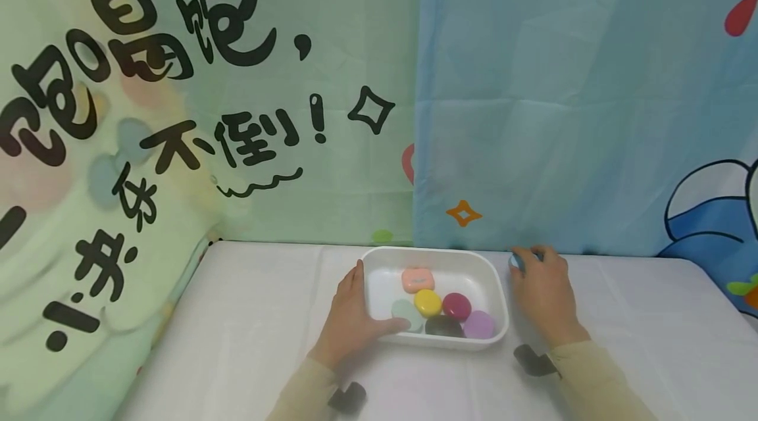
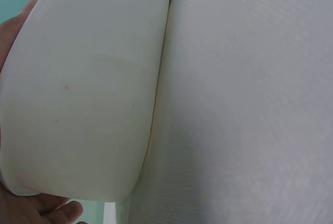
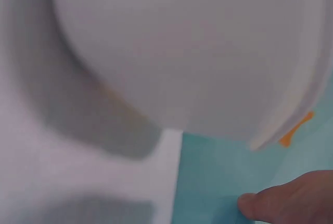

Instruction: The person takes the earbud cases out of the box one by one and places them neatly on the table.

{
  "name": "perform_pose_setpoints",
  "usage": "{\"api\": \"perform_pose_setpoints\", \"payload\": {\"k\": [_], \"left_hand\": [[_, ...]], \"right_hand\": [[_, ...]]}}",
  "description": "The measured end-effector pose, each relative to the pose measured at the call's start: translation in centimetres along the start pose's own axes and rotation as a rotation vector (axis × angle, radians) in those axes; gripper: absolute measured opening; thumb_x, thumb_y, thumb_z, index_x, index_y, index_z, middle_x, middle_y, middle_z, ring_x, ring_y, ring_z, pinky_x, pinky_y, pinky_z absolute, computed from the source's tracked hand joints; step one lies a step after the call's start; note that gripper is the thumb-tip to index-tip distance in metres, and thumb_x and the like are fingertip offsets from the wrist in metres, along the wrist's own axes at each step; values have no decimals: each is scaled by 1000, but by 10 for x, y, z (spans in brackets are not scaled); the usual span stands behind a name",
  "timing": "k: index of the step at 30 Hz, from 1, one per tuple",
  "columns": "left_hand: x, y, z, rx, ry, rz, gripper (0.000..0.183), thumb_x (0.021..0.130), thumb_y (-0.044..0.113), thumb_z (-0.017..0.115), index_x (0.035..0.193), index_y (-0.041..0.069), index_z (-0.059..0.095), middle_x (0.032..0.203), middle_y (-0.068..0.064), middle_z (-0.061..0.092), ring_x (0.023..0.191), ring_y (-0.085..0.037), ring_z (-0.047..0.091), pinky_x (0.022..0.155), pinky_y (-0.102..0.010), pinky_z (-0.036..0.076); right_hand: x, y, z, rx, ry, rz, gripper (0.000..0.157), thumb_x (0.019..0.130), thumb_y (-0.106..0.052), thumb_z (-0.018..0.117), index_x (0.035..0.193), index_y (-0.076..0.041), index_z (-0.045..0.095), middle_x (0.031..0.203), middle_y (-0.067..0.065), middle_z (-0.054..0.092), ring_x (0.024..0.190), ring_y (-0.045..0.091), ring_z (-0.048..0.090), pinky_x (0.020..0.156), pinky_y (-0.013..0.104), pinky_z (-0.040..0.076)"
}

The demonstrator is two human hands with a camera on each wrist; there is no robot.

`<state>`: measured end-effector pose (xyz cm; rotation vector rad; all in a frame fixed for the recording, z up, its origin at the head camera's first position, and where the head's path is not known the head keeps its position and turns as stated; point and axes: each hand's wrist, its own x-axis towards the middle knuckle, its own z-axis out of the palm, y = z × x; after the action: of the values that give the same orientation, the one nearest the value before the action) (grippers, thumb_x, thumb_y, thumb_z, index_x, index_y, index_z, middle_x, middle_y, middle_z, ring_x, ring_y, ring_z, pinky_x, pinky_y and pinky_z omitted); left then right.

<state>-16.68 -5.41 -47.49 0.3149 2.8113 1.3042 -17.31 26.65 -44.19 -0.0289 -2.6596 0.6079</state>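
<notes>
Gripping a white tray [image 1: 464,273] by its left end with the left hand [image 1: 348,317], pinching a blue object [image 1: 516,263] in the right hand [image 1: 545,293], right of the tray, near the far edge of the table [image 1: 639,329].

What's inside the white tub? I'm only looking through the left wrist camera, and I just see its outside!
Observer: In the head view, six small pieces show inside the white tub.
Operator: Ooh! Is one of them yellow?
Observer: Yes, the yellow piece lies just left of the magenta one in the head view.
Operator: And what's the other hand doing? I can't find it!
Observer: The right hand grips a bluish thing, but the hand covers most of it, so I can't tell what it is.
</notes>
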Motion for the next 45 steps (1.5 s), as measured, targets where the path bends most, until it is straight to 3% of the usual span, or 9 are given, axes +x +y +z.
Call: {"api": "perform_pose_setpoints", "payload": {"k": [8,17,29,35,45], "left_hand": [[0,0,2,-2,1,-7,129,69,63,83,161,3,16,160,-16,29,145,-36,30,113,-53,34],[-2,7,-1,8,-5,-2,127,69,60,84,160,1,17,160,-17,30,145,-36,30,113,-53,34],[-2,6,0,13,-5,-5,128,69,63,83,160,2,17,160,-17,30,144,-37,32,112,-53,36],[-2,6,-1,12,-3,-10,127,69,61,84,160,3,17,160,-17,30,144,-37,32,113,-53,35],[-1,3,0,7,4,-15,127,69,63,83,161,4,16,159,-18,30,143,-37,33,113,-54,34]], "right_hand": [[-1,16,8,-14,-66,39,30,96,-4,59,123,10,62,121,40,48,107,62,47,80,69,45],[0,28,17,-46,-162,87,33,98,-9,56,126,9,60,122,41,45,112,60,45,89,69,43],[1,31,18,-112,-179,82,37,98,-12,55,129,7,58,126,42,47,111,63,46,85,70,44],[1,27,11,-111,-141,26,37,96,-11,57,129,8,58,129,41,46,114,64,43,85,72,42],[-1,4,-8,-86,-119,-28,37,96,-8,60,129,7,59,130,40,45,116,62,42,83,72,44]]}}
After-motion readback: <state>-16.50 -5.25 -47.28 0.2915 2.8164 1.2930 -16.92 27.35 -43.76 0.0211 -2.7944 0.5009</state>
